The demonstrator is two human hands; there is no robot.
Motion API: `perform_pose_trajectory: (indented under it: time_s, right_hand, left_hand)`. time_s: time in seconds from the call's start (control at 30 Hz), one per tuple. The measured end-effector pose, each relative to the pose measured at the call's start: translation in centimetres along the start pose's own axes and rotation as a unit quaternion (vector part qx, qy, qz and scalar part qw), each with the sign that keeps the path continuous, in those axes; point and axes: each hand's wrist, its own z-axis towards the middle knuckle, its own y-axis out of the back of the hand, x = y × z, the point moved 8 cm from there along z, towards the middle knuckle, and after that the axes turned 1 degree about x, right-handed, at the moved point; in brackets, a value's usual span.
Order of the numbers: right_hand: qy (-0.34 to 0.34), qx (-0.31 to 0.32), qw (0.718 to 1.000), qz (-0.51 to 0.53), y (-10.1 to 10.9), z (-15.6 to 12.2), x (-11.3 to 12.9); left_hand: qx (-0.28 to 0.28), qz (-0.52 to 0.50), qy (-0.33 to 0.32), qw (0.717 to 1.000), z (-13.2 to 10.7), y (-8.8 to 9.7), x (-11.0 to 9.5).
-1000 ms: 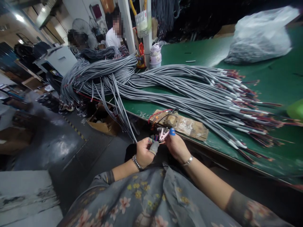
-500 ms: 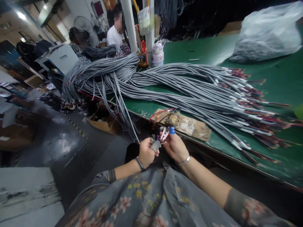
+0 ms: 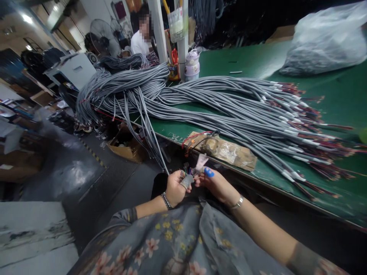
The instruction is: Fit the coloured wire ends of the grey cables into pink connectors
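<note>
A: What do the hands hold?
B: The left hand (image 3: 175,190) closes its grip around thin coloured wires (image 3: 187,171), held before the person's body, near the edge of the green counter (image 3: 252,59). The right hand (image 3: 215,184), just beside it, keeps a narrow grip on a pale pink tool (image 3: 202,162).
A: What lies around?
B: A worn wooden board (image 3: 229,152) at the counter's edge; beyond it, many grey cables (image 3: 197,103). Farther right, a translucent bag (image 3: 323,46).
A: Anything unclear?
B: The tool is blurred, fingers hide the wires' lower part, and the frame cuts off the bag.
</note>
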Motion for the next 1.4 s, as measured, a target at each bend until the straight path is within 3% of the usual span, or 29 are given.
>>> perform_pose_trajectory:
  time_s: [0.23, 0.47, 0.53, 0.7, 0.8, 0.93, 1.13, 1.4]
  right_hand:
    - [0.039, -0.028, 0.989, -0.139, -0.1, -0.4, 1.1]
    - [0.058, -0.015, 0.975, -0.212, -0.5, -0.9, 1.6]
    - [0.068, -0.018, 0.972, -0.223, -0.2, -0.9, 1.7]
    - [0.056, -0.020, 0.982, -0.178, 0.2, -0.8, 1.0]
    - [0.082, -0.054, 0.987, -0.131, 0.2, -1.0, 1.1]
    - [0.089, -0.077, 0.987, -0.110, -0.1, -1.0, 1.0]
    - [0.038, -0.038, 0.993, -0.101, -1.1, -1.0, -0.1]
    - [0.023, -0.030, 0.999, -0.032, -0.5, -0.5, -0.6]
  left_hand:
    - [0.035, 0.022, -0.002, 0.999, -0.1, -0.2, 0.3]
    - [0.173, 0.043, 0.087, 0.980, 0.0, -2.0, 2.7]
    - [0.158, 0.043, 0.096, 0.982, 0.2, -1.6, 3.0]
    - [0.049, -0.010, 0.070, 0.996, 0.7, 0.0, 2.6]
    - [0.021, -0.042, 0.060, 0.997, 0.7, 0.1, 2.3]
    - [0.032, -0.055, 0.056, 0.996, 0.6, -0.3, 2.2]
    - [0.160, 0.019, 0.064, 0.985, -0.2, -1.6, 2.0]
    - [0.076, -0.074, 0.099, 0.989, -0.1, -1.0, 2.5]
